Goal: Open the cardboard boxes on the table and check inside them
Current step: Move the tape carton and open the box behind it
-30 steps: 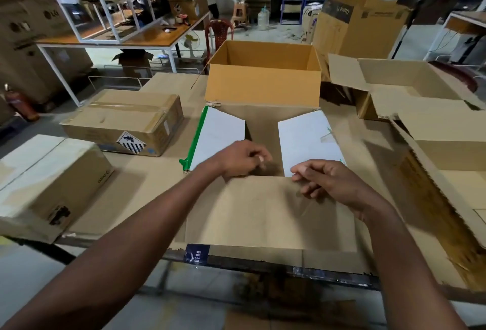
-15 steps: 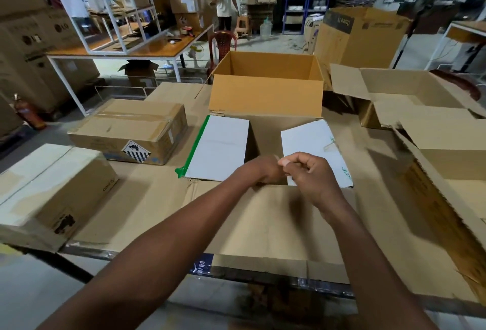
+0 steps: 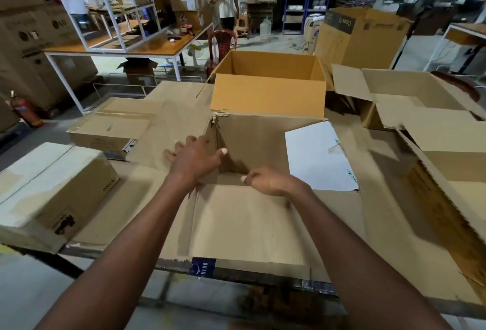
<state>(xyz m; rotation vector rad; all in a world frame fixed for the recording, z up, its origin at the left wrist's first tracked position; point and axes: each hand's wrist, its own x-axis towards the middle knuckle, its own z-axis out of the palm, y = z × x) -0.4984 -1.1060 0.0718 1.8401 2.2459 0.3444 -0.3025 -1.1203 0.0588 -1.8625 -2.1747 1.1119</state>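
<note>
Warehouse room, cardboard-covered desk (image 3: 168,119) in front, shelving and another person at the back. Nearest box (image 3: 252,145) sits dead centre, just ahead of both hands, and is partly opened: near flap (image 3: 244,224) lies flat toward the viewer, right flap (image 3: 315,156), white inside, lies folded out to the right. Left flap is under the left hand (image 3: 194,159), which has its fingers spread and pressing it outward, thumb at the box's inner edge. Right hand (image 3: 265,181) is curled at the fold of the near flap; cannot tell if it pinches the edge or just rests there. Interior shows only dark brown walls; the bottom is hidden by the hands and the angle.

Open orange box (image 3: 268,93) stands touching the far side. Another open box (image 3: 410,98) is far right. Two closed boxes on the left: sealed box (image 3: 110,130) and pale box (image 3: 52,187), nearer the left hand, likely next. Nothing blocks either. Next move probably calls for looking into the centre box.
</note>
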